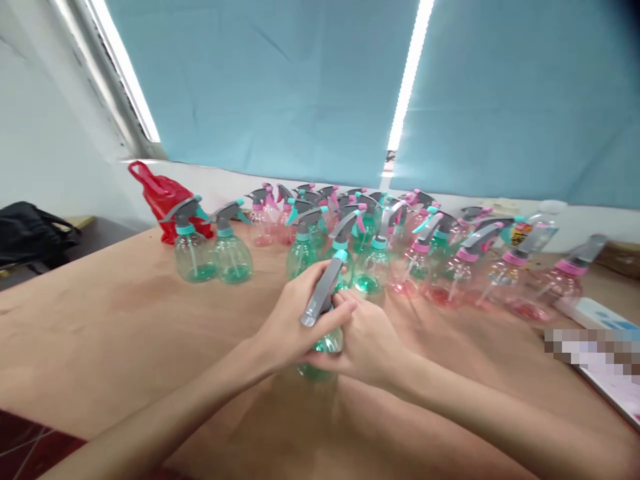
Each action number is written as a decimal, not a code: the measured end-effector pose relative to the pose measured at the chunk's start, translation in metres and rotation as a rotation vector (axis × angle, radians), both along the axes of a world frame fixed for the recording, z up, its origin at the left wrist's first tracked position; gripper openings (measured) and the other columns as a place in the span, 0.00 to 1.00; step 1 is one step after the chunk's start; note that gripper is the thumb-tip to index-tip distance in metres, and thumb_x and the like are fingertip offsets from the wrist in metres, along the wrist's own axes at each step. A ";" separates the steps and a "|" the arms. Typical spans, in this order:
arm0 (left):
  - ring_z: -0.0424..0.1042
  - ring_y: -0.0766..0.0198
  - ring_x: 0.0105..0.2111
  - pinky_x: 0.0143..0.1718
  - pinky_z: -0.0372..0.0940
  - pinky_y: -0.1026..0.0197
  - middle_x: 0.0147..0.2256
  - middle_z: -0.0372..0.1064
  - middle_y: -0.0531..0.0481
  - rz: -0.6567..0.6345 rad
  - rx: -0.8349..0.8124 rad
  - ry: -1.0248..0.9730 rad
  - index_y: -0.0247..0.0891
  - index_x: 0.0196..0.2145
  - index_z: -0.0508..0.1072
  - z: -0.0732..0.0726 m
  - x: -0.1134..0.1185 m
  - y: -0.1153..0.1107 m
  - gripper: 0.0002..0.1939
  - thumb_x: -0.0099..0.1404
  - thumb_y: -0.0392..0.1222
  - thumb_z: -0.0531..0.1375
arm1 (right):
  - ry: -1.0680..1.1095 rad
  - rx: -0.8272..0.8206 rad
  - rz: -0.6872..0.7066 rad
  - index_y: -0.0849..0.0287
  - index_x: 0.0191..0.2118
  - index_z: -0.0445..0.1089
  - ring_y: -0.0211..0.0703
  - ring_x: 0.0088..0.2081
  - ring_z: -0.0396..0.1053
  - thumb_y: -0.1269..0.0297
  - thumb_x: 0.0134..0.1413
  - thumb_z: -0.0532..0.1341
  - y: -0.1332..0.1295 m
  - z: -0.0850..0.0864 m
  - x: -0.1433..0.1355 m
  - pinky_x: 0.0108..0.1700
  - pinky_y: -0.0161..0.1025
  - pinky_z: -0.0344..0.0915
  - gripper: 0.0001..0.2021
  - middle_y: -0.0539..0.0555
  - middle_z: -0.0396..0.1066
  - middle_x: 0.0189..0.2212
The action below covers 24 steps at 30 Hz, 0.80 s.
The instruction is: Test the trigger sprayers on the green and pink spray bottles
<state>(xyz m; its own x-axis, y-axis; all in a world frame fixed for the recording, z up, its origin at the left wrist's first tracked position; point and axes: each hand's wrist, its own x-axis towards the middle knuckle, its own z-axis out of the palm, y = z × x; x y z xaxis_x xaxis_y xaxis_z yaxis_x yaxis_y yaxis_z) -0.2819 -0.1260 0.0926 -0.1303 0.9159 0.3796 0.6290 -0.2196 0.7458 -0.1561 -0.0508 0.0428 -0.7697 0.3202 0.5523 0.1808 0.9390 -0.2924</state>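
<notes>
- Brown worktop point(125, 320), stretching from near to far.
- Pink and green spray bottles point(370, 270), crowded far, centre to right.
- Red plastic bag point(165, 200), far left.
- Left hand point(294, 312) and right hand point(371, 337), both grasping one green-tinted spray bottle point(330, 341), near centre.

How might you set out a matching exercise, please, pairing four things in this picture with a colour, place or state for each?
Things:
1. nearest spray bottle
2. plastic bag
3. strapped bag
4. hanging sheet

Colours, places and states:
A. blue, behind the table
B. black, at the left edge of the picture
C. held between the left hand and the right hand
D. red, on the table

Right pairs: 1-C, 2-D, 3-B, 4-A.
</notes>
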 end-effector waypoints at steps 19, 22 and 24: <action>0.72 0.59 0.38 0.49 0.69 0.51 0.40 0.71 0.49 -0.173 0.084 -0.190 0.40 0.40 0.70 -0.015 0.069 0.087 0.16 0.53 0.34 0.54 | -0.214 -0.133 -0.140 0.60 0.56 0.66 0.58 0.58 0.64 0.52 0.62 0.57 0.099 -0.061 0.162 0.56 0.56 0.65 0.22 0.66 0.67 0.56; 0.72 0.58 0.39 0.46 0.70 0.52 0.39 0.70 0.49 -0.204 0.068 -0.190 0.40 0.41 0.71 -0.015 0.065 0.094 0.16 0.53 0.35 0.54 | -0.211 -0.143 -0.139 0.58 0.56 0.67 0.59 0.58 0.64 0.53 0.61 0.58 0.106 -0.064 0.164 0.56 0.57 0.66 0.21 0.65 0.66 0.57; 0.72 0.59 0.37 0.45 0.71 0.53 0.37 0.70 0.50 -0.211 0.046 -0.182 0.40 0.40 0.70 -0.016 0.064 0.098 0.14 0.54 0.36 0.55 | -0.191 -0.141 -0.130 0.58 0.56 0.67 0.58 0.59 0.64 0.55 0.62 0.57 0.108 -0.066 0.161 0.56 0.57 0.66 0.20 0.65 0.66 0.58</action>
<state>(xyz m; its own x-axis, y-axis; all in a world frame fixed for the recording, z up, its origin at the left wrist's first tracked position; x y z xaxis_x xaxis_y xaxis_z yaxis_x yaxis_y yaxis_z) -0.2183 -0.0284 0.0768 -0.0081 0.9123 0.4094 0.4226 -0.3679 0.8283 0.0053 0.0573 -0.0233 -0.8032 0.4865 0.3438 0.3617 0.8568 -0.3674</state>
